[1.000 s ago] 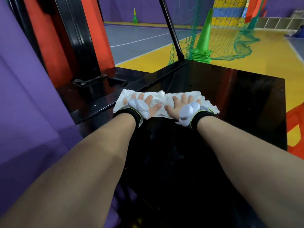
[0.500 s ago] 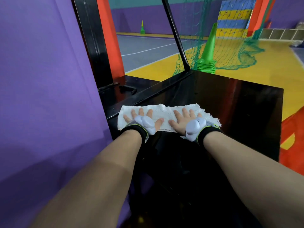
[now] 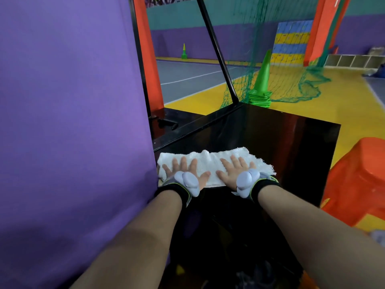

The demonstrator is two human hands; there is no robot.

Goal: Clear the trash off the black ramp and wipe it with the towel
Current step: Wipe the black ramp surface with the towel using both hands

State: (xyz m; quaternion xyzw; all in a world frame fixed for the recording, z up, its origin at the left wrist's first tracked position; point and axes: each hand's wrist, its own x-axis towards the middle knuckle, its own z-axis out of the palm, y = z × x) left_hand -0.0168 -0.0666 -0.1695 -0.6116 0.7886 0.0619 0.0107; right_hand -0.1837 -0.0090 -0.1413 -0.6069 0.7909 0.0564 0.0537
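Both hands are flat on the white towel (image 3: 210, 161), which lies spread crossways on the black ramp (image 3: 281, 138), roughly halfway up its glossy top. The left hand (image 3: 185, 174) has the towel's left half under it and the right hand (image 3: 237, 172) has the right half. The fingers (image 3: 183, 163) on both are straight and splayed, pointing up the ramp and pressing the cloth down, not curled round it or pinching anything. The towel pokes out beyond the fingertips, bunches up a little between the two hands, and its frayed right end sticks out past the right hand. Compared with a second ago, the towel and both hands have slid toward the ramp's left side. Back then a strip of black ledge showed left of the cloth, and now its left end sits right against the purple panel (image 3: 73, 122) that borders the ramp. An orange plastic thing (image 3: 358, 174) just off the ramp's right side is also showing a lot more. Past the ramp's far edge there's a stack of green cones (image 3: 263, 80) with a green net (image 3: 291, 59) hanging behind it. Way beyond the ramp's far right corner is a row of white cubbies (image 3: 354, 60), too small and far off for me to tell what's in them.
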